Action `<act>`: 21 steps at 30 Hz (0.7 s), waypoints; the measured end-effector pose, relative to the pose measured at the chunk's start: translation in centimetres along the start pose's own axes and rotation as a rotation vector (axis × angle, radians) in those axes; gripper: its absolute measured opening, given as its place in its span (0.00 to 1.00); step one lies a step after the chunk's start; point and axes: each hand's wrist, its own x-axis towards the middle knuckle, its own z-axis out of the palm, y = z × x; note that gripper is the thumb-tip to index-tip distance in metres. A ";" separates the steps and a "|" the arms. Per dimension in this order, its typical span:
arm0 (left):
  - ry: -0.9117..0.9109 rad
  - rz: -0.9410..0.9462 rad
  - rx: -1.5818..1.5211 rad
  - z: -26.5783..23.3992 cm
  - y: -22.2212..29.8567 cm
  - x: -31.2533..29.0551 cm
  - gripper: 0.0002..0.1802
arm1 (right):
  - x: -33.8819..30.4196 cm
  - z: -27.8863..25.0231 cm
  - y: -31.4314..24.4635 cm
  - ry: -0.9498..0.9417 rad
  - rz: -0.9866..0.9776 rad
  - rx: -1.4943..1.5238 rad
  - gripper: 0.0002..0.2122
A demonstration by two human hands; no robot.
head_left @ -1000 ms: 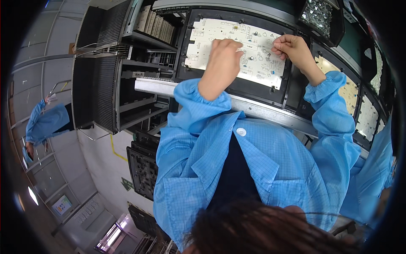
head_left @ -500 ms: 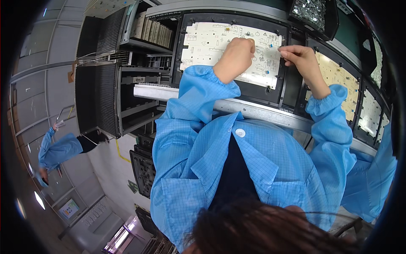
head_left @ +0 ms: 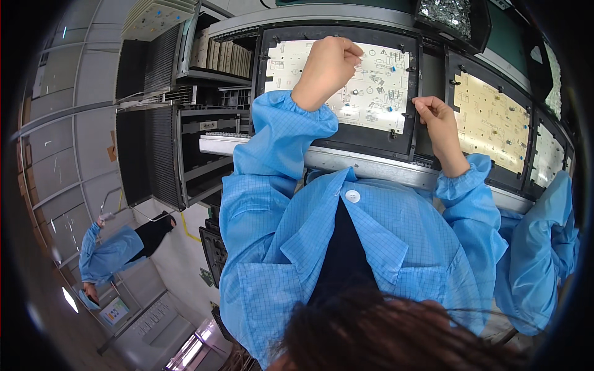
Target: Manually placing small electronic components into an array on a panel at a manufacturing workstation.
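A white printed circuit board (head_left: 373, 83) lies in a black frame (head_left: 365, 136) in front of me. It carries a few small blue components (head_left: 393, 69) and a little round one (head_left: 355, 92). My left hand (head_left: 328, 73) is over the board's upper middle, its fingers closed in a pinch and hiding part of the surface. Beside the frame's right edge is my right hand (head_left: 440, 123), thumb and forefinger pressed together. Whatever either pinch holds, if anything, is too small to make out.
More framed boards (head_left: 492, 120) stand along the line to the right. A black bin of small shiny parts (head_left: 447, 15) sits beyond. Left are racks with upright boards (head_left: 224, 54). A metal rail (head_left: 365, 167) runs along my side. Another person (head_left: 111, 250) is far left; a blue sleeve (head_left: 535, 260) is at right.
My left hand has shifted left and away from me over the board. The right hand has come nearer to me, lower beside the frame's edge. The view has shifted slightly.
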 end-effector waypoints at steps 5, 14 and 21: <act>0.008 0.092 0.136 1.6 0.9 3.3 0.10 | -0.7 1.0 -0.2 -0.024 0.085 0.253 0.08; -0.025 0.093 0.148 4.6 0.2 6.3 0.07 | -1.0 1.6 0.7 0.018 -0.064 0.336 0.07; -0.076 0.081 0.181 4.6 0.4 6.2 0.10 | -1.3 1.3 0.0 -0.002 -0.136 0.339 0.06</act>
